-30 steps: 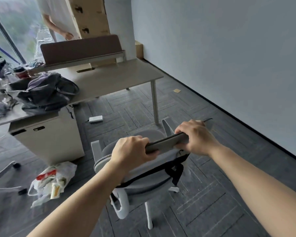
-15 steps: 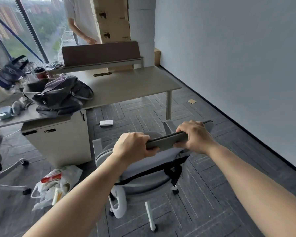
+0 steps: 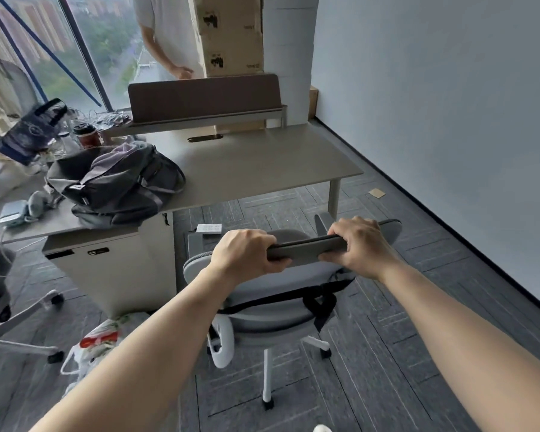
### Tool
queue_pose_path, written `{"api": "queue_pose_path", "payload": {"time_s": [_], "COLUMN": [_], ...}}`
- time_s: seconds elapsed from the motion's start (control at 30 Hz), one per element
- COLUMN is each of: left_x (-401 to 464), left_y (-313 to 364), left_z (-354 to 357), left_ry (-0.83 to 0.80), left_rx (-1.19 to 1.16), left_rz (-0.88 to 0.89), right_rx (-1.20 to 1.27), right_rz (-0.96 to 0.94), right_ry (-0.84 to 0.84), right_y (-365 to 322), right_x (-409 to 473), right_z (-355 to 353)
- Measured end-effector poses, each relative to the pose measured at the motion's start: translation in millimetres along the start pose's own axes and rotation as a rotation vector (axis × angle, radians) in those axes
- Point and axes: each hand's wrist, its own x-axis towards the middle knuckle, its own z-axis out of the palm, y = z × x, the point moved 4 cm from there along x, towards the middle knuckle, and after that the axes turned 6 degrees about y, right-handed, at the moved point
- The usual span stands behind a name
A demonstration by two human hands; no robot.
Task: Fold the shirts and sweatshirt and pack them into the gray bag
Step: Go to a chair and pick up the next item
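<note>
gray bag [image 3: 116, 185]: on the desk [image 3: 262, 160], at its front edge, left part of the visible top, above the white pedestal [image 3: 113, 269]. Dark gray, slumped, straps loose, top looks partly open with lighter fabric bunched at the mouth. Can't tell whether that fabric is one of the shirts.
shirts/sweatshirt: none clearly identifiable.
step: prep, my read. Neither hand is on clothes or bag; person is handling the office chair [image 3: 272, 294], not folding.
left hand [image 3: 243, 255]: fingers curled over the chair's top bar, gripping it.
right hand [image 3: 360, 244]: same bar, further right, fingers wrapped around it.
chair: on the floor in front of the desk, near its right half, back toward the person.
next move: likely let go of the chair, get to the desk's front edge, reach for bag or clothes. Needs clothes located first.
surroundings: clutter at the desk's left end, plastic bag [image 3: 91, 347] on floor by the pedestal, another person [image 3: 166, 35] behind the desk divider.
</note>
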Motion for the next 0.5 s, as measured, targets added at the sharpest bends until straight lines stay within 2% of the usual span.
{"api": "queue_pose_path", "payload": {"time_s": [0.5], "left_x": [138], "left_y": [-34], "left_z": [47], "left_ry": [0.01], "left_rx": [-0.015], "left_rz": [-0.095], "right_rx": [0.039], "right_rz": [-0.114], "right_ry": [-0.066], "right_y": [98], "right_x": [141], "right_z": [29]}}
